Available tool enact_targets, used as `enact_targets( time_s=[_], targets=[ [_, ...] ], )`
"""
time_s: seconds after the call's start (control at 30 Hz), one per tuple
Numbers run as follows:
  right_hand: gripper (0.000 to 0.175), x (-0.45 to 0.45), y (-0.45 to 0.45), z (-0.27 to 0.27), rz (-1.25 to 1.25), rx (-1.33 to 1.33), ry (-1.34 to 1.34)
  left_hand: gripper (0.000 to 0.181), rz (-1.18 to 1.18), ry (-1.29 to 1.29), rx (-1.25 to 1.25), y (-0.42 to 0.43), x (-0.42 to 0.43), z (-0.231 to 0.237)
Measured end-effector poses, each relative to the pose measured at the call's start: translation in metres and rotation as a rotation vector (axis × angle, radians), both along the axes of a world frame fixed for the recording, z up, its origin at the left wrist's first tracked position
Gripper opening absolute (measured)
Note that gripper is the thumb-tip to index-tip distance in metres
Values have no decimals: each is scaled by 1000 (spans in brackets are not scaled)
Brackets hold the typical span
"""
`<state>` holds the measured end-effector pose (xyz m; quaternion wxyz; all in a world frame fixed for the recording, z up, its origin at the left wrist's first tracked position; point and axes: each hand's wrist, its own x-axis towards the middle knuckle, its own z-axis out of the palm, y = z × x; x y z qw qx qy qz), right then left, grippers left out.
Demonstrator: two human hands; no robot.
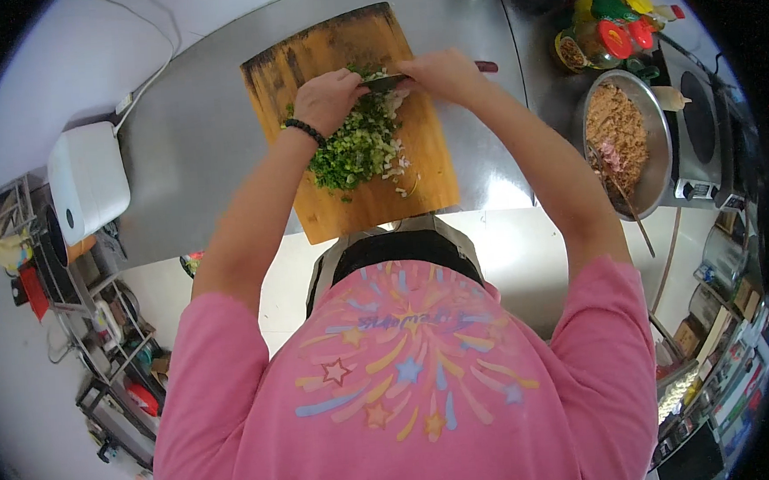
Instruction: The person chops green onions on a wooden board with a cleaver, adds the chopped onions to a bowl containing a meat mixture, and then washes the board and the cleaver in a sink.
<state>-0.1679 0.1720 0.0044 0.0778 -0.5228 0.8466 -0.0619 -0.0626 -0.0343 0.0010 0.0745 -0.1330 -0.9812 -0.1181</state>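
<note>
A wooden cutting board (423,171) with dark stains along its far end lies on the steel counter. Chopped scallions (352,146), green with some white pieces, are heaped over its middle. A knife (385,83) spans the far side of the heap, its blade across the board. My right hand (440,75) grips the knife near the back of the blade, and a reddish-brown handle end sticks out to the right of it. My left hand (333,98), with a black bead bracelet at the wrist, has its fingers at the blade's left end; whether they pinch it is unclear.
At the right stands a metal bowl (663,150) of minced filling with chopsticks (630,208) in it. Beyond it are lidded jars (610,41) and an induction cooker (697,118). A white appliance (93,178) with a cord sits at the left counter end.
</note>
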Motion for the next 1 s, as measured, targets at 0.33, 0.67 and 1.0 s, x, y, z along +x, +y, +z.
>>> enact_targets(
  time_s=[0.33,0.67,1.0],
  targets=[
    [26,4,-2,2,24,149,120,18,-11,98,24,7,9,0],
    [19,10,-7,26,51,79,7,17,46,9,32,2,20,20],
    [23,11,-4,-9,31,-44,8,16,50,32,51,5,23,5]
  ],
)
